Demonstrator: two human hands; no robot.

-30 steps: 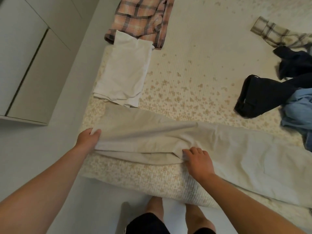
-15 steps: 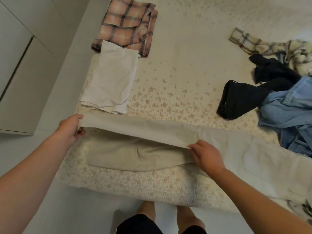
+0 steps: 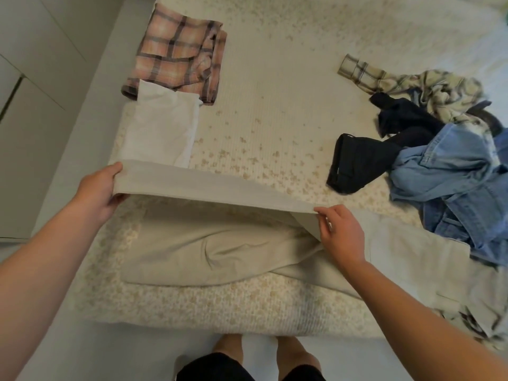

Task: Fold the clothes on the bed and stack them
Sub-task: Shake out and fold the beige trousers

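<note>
While both hands [image 3: 97,192] [image 3: 341,235] grip it, beige trouser leg [image 3: 209,188] raised higher

The lifted leg of the long beige cotton trousers [image 3: 209,188] covers the near edge of the folded white cloth [image 3: 162,130]. The trousers' waist end runs blurred out of the right edge. The crumpled light-blue denim garment [image 3: 450,185] overlaps the black garment [image 3: 365,160] and is cut off at the right. Both forearms leave the bottom corners.
</note>
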